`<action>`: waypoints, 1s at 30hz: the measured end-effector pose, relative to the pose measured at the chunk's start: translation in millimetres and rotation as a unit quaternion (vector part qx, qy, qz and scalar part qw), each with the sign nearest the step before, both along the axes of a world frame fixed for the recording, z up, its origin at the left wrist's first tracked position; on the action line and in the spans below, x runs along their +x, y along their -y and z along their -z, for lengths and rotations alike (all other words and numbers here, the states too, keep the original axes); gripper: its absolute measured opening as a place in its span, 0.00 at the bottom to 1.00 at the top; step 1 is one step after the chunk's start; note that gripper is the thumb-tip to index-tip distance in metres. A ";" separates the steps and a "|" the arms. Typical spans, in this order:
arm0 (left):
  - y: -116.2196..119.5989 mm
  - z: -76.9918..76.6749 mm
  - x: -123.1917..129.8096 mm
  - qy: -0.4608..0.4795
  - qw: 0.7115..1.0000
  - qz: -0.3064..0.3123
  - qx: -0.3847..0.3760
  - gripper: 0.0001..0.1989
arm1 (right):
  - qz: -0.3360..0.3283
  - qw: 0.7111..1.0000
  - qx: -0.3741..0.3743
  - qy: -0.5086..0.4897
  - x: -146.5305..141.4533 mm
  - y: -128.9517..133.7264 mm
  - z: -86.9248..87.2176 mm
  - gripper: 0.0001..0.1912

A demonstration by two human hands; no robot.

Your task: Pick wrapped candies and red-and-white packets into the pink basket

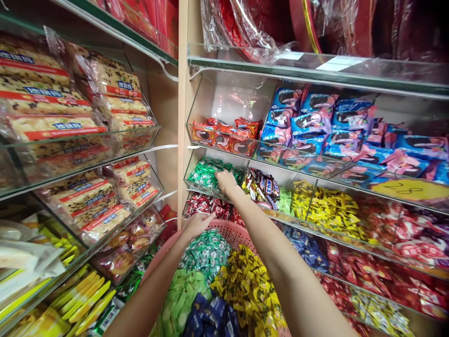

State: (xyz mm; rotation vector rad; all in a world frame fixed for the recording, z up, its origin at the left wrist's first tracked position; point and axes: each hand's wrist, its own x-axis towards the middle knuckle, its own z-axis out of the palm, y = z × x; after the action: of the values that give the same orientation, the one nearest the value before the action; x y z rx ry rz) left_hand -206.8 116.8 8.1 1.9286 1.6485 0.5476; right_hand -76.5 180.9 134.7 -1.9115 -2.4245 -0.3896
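My right hand [226, 181] reaches into a clear shelf bin, its fingers bent down and closed among green-wrapped candies [206, 172]; the fingertips are partly hidden. Lower and to the left, my left hand [198, 224] is at the far rim of a pink perforated basket [238, 230], fingers stretched out and nothing visible in them. Sorted heaps fill the basket below my arms: green-and-white wrapped candies [205, 252], light green packets [185, 292], yellow-wrapped candies [250, 281] and dark blue packets [212, 316].
Glass-fronted shelves surround the basket. Packaged bread bars [63, 124] stand at left. On the right are blue snack packs [312, 121], orange packs [224, 135], chocolate bars [263, 185], yellow candies [333, 210] and a yellow price tag [410, 189]. Red-wrapped candies [206, 206] lie under the green bin.
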 end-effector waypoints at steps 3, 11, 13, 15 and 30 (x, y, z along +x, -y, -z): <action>-1.6 2.2 -0.7 -0.003 1.000 -0.001 0.006 0.33 | -0.001 1.000 0.005 0.000 0.6 -0.3 1.0 0.18; -4.5 3.5 0.8 -0.023 1.000 0.005 0.012 0.33 | -0.003 1.000 0.005 -0.008 -1.3 -2.6 1.4 0.16; -3.1 0.9 0.8 -0.027 1.000 0.005 0.012 0.33 | -0.004 1.000 0.008 -0.012 -0.6 -2.0 1.3 0.16; -1.4 -1.4 0.6 -0.027 1.000 0.003 0.006 0.33 | -0.004 1.000 0.013 -0.017 0.4 -0.7 1.0 0.17; -5.3 17.2 1.7 -0.008 1.000 0.012 0.027 0.31 | -0.035 0.902 0.113 -0.416 3.5 26.2 -6.4 0.19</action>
State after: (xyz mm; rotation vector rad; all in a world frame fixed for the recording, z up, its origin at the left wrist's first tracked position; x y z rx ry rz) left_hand -205.1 122.1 -9.1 1.9949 1.6332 0.5748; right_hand -73.0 154.7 141.1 -1.4516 -1.7709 0.1399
